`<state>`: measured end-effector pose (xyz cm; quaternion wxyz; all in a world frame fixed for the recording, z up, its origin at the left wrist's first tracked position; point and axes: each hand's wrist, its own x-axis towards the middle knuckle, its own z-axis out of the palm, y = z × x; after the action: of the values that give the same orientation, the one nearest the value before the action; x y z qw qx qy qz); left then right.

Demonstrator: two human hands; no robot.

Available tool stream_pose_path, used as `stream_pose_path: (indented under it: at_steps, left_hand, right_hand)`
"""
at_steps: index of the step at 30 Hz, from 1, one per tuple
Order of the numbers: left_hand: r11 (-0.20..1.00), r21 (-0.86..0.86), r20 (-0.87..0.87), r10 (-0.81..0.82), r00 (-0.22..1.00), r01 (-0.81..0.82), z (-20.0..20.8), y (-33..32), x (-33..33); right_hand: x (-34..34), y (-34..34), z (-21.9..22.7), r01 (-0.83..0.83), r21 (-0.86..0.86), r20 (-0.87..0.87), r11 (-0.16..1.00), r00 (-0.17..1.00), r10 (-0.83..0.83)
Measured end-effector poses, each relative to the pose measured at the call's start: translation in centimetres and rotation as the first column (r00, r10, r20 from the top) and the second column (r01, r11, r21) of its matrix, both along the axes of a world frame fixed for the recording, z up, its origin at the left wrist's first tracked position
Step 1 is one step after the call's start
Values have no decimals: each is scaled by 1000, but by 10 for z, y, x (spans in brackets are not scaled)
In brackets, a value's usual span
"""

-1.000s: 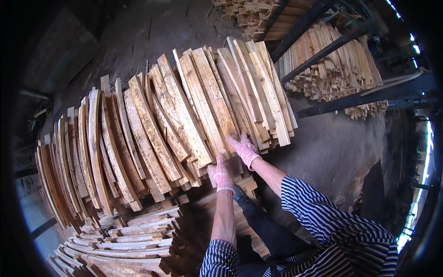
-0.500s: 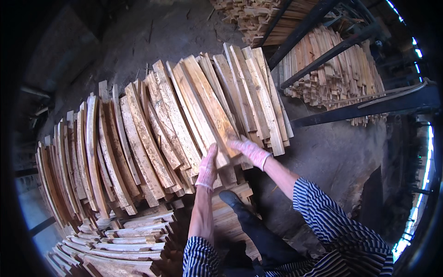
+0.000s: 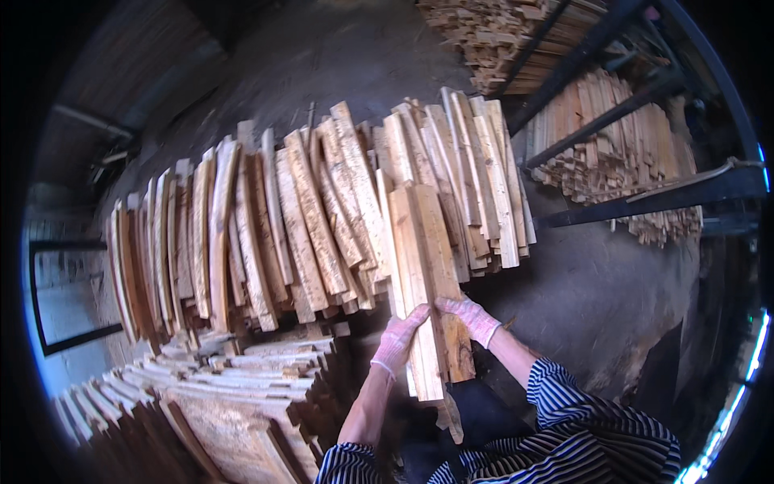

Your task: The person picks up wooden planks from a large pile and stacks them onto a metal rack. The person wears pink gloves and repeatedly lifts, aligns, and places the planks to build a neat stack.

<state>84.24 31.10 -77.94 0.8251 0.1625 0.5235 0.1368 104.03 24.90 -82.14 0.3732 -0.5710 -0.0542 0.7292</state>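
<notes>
Several rough wooden boards, pale with brown patches, lie side by side between my hands, pulled toward my body. My left hand, in a pinkish-white knit glove, is closed round their left edge. Against the right edge, my gloved right hand grips a browner board. The far ends of the boards still overlap the long pile of planks in front of me. Their near ends hang over my dark-trousered legs, and my fingertips are partly hidden by the wood.
At the lower left stands another stack of boards. Dark metal bars cross on the right, with more stacked wood behind them. A further wood heap lies at the far right. The floor is dark and dusty.
Both hands have drawn the boards off the pile toward my body. The view has shifted, so the pile sits farther right in it.
</notes>
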Motion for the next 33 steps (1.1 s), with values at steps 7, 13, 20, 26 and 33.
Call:
stream_pose_path:
  at_steps: [7,13,20,26,33]
  left_hand:
    - [957,287,-35,51,998,-39,118,-104,-32]
    - [834,547,-391,179,903,71,186,-150,-92]
    - [444,828,-12,625,780,-342,377,-154,-239]
    - [164,986,-108,779,618,-35,504,-256,-358]
    - [168,976,-213,856,471,137,455,-390,-479]
  right_hand:
    - [8,-58,62,102,151,-192,983,979,-72]
    - [-72,-12,127,-147,345,-156,927,965,211]
    - [-252,-40,317,-434,724,119,536,844,523]
    - [-414,-93,376,-267,911,50,315,828,558]
    - [-554,-158,341,-585,806,298,90,533,792]
